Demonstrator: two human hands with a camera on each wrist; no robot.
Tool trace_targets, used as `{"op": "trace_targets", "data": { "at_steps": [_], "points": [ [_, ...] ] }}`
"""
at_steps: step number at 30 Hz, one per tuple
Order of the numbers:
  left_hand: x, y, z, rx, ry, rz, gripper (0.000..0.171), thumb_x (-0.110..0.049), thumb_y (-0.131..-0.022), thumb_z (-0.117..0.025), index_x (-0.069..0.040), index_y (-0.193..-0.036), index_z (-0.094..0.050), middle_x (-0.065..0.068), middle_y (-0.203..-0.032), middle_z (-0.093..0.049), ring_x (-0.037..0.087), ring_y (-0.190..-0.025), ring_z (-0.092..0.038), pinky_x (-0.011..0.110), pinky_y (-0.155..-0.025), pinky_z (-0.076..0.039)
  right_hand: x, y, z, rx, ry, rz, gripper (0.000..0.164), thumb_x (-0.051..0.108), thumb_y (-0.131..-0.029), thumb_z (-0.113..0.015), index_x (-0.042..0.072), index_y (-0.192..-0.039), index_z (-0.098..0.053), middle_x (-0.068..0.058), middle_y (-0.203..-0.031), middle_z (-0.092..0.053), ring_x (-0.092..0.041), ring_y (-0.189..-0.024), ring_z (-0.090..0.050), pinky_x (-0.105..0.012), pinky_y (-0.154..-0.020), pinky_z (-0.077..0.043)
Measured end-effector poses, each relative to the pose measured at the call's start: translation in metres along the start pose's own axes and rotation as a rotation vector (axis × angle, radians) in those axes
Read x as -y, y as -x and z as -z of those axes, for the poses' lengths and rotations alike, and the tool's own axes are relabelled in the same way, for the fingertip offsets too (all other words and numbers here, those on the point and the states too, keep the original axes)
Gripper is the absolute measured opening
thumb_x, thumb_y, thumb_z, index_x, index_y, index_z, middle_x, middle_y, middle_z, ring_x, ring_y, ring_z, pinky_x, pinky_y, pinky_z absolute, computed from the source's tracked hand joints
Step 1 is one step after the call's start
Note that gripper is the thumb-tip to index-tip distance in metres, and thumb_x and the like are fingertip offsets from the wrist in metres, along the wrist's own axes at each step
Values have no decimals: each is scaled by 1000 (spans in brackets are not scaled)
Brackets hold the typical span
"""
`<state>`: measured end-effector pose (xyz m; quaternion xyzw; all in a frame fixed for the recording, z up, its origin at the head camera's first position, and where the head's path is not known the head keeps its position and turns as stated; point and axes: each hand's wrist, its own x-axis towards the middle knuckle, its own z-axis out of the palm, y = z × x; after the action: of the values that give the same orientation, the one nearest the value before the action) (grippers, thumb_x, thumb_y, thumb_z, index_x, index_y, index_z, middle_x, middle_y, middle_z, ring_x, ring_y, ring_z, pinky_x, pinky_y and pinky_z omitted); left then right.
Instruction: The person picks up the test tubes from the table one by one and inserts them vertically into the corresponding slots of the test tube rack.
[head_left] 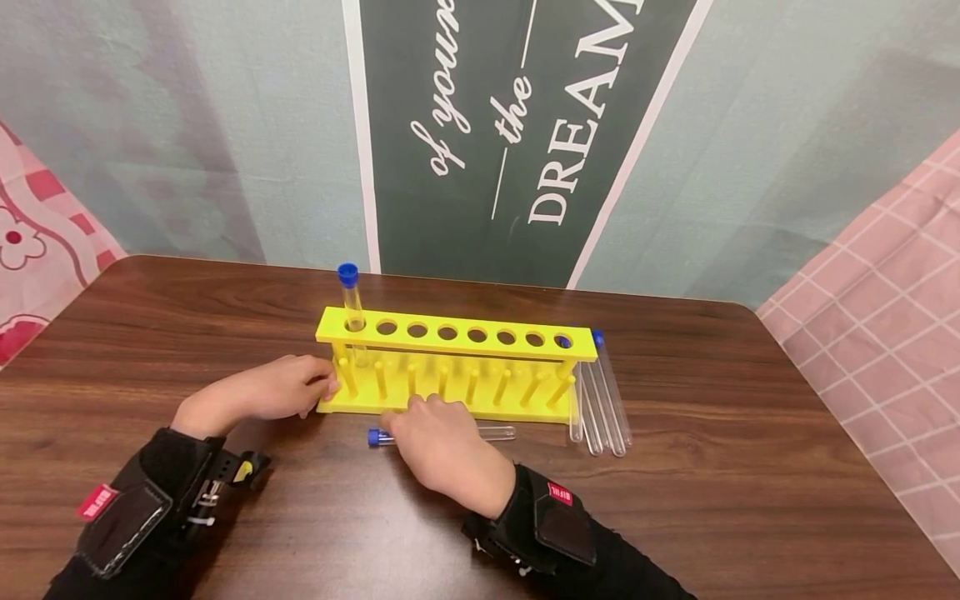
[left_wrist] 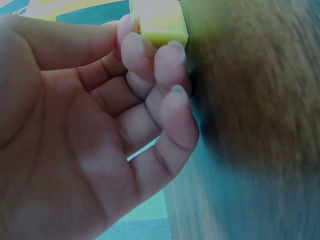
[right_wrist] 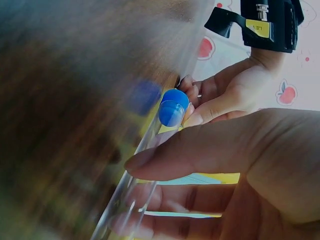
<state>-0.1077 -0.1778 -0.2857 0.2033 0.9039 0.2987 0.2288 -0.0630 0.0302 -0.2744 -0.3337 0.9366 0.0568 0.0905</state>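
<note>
The yellow rack (head_left: pixel 457 379) stands upright, its left end pinched by the left hand (head_left: pixel 288 387); a blue-capped tube (head_left: pixel 352 300) occupies its leftmost hole. The clear tube (head_left: pixel 497 433), also blue-capped, lies lengthwise before the rack, gripped by the right hand (head_left: pixel 444 442).

- Cloth-screened workspace; home or otherwise, cannot tell.
- Left of the left hand (head_left: pixel 273 392), pink flowered cloth (head_left: pixel 56 229); right of the right hand (head_left: pixel 446 446), pink checked cloth (head_left: pixel 885 325).
- Beyond both, a lettered curtain (head_left: pixel 247 142).
- Beneath, a wood-grain table (head_left: pixel 720 467); touching the left hand, a lab-style rack (head_left: pixel 462 342).
</note>
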Motion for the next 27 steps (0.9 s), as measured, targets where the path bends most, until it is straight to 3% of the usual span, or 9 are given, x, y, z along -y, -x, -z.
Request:
{"op": "trace_targets", "data": {
  "at_steps": [14, 27],
  "points": [
    [1, 0, -1, -5, 1, -5, 20, -3, -94, -42, -6, -76, -50, 0, -59, -42, 13, -51, -40, 27, -51, -35, -5, 1, 4, -14, -27, 27, 15, 15, -92, -55, 20, -104, -63, -5, -76, -57, -19, -67, -55, -31, -46, -42],
    [1, 1, -2, -8, 5, -20, 21, -2, -94, -41, -6, -75, -49, 0, -59, -42, 13, -51, -40, 28, -52, -35, -17, 7, 25, 17, -163, 80, 20, 4, -84, -62, 17, -98, -58, 0, -73, -52, -12, -65, -49, -23, -47, -38]
  ]
}}
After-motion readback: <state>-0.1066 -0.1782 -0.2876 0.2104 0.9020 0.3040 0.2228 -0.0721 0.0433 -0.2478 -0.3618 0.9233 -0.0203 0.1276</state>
